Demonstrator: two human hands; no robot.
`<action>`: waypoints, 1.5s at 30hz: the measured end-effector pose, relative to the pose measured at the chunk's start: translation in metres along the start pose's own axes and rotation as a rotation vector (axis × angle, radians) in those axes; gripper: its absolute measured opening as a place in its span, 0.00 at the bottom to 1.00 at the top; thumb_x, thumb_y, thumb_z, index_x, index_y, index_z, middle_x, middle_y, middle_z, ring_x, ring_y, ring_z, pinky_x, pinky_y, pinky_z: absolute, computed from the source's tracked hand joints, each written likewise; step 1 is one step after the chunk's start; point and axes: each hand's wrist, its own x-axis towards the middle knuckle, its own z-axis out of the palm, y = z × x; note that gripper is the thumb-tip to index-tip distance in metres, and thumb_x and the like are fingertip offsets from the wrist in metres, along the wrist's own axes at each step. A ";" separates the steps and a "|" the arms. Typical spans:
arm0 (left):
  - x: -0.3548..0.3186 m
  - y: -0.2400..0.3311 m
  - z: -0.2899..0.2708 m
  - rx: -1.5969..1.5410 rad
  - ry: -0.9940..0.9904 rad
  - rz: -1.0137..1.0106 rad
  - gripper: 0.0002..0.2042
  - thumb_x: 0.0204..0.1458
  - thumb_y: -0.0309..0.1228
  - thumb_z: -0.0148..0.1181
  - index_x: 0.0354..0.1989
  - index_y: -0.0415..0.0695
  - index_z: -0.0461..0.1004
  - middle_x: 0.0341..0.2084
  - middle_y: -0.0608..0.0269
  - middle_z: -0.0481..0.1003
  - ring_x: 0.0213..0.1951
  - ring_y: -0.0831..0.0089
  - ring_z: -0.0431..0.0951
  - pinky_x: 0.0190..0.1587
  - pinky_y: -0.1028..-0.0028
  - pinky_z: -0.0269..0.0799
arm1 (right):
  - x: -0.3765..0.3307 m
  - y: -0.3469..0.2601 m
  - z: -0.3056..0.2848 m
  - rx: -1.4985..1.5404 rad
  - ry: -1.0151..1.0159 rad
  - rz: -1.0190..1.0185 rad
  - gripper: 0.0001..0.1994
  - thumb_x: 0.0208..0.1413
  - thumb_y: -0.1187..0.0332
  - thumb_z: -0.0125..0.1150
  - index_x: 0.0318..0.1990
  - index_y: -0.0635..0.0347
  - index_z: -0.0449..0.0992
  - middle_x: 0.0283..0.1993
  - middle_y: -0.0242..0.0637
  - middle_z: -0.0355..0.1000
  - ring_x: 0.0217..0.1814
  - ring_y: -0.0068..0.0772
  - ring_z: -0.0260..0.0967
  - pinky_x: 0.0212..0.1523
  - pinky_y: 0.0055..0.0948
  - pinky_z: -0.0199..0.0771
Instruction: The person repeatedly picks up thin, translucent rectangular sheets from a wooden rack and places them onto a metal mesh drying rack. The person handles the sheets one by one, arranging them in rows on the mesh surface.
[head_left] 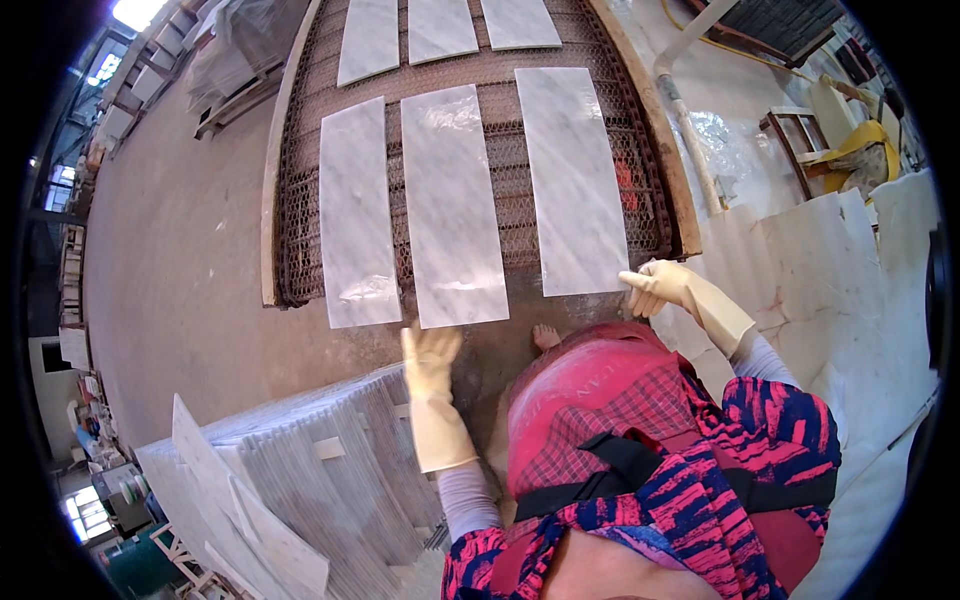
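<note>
Wearing a cream rubber glove, the left hand (430,362) is hovering, fingers spread, at the near end of the middle marble slab (453,205); contact is not showing clearly. Well apart from it, the right hand (668,286) is resting curled fingers at the right marble slab's (575,180) near right corner; whether they are gripping, I cannot tell. Both slabs are lying beside a left marble slab (357,215) on a wire-mesh conveyor bed (507,175).

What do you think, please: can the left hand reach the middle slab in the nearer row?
Probably yes: the left hand looks empty and open by the near edge of the middle slab, with nothing visible between them.
</note>
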 end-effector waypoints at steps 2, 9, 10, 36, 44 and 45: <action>-0.009 -0.031 -0.004 -0.008 -0.149 -0.045 0.34 0.67 0.52 0.48 0.71 0.37 0.55 0.66 0.38 0.63 0.66 0.42 0.66 0.67 0.40 0.64 | 0.021 0.006 0.013 0.184 -0.086 -0.004 0.30 0.67 0.42 0.53 0.44 0.67 0.81 0.41 0.52 0.81 0.40 0.43 0.82 0.45 0.37 0.82; 0.023 -0.045 0.052 -0.057 -0.088 -0.129 0.25 0.67 0.37 0.54 0.68 0.36 0.59 0.62 0.43 0.68 0.61 0.45 0.72 0.65 0.39 0.68 | 0.057 0.029 0.040 0.860 -0.175 -0.125 0.32 0.66 0.45 0.57 0.65 0.62 0.68 0.61 0.54 0.73 0.59 0.54 0.75 0.60 0.45 0.76; 0.024 -0.041 0.058 -0.043 -0.051 -0.126 0.25 0.67 0.35 0.55 0.67 0.36 0.59 0.62 0.44 0.68 0.61 0.45 0.73 0.65 0.39 0.68 | 0.060 0.024 0.043 0.889 -0.161 -0.138 0.32 0.66 0.46 0.57 0.66 0.62 0.67 0.62 0.52 0.73 0.60 0.53 0.75 0.59 0.44 0.77; 0.008 -0.107 0.113 0.329 -0.274 -0.411 0.32 0.69 0.50 0.47 0.65 0.30 0.59 0.55 0.33 0.73 0.53 0.42 0.78 0.57 0.47 0.75 | 0.071 0.014 0.054 0.555 -0.225 -0.168 0.15 0.62 0.59 0.66 0.43 0.65 0.82 0.34 0.45 0.82 0.28 0.31 0.77 0.28 0.24 0.72; -0.002 -0.114 0.122 0.307 -0.252 -0.373 0.33 0.67 0.50 0.51 0.63 0.28 0.59 0.52 0.30 0.74 0.51 0.41 0.79 0.54 0.49 0.79 | 0.061 0.017 0.045 0.483 -0.169 -0.227 0.15 0.62 0.59 0.66 0.42 0.66 0.83 0.33 0.44 0.82 0.27 0.29 0.77 0.28 0.24 0.73; 0.000 -0.115 0.117 0.304 -0.258 -0.368 0.33 0.67 0.50 0.52 0.64 0.28 0.59 0.52 0.30 0.74 0.51 0.41 0.79 0.54 0.49 0.79 | 0.060 0.012 0.046 0.468 -0.182 -0.233 0.16 0.62 0.59 0.66 0.43 0.66 0.83 0.34 0.44 0.83 0.28 0.29 0.77 0.28 0.24 0.73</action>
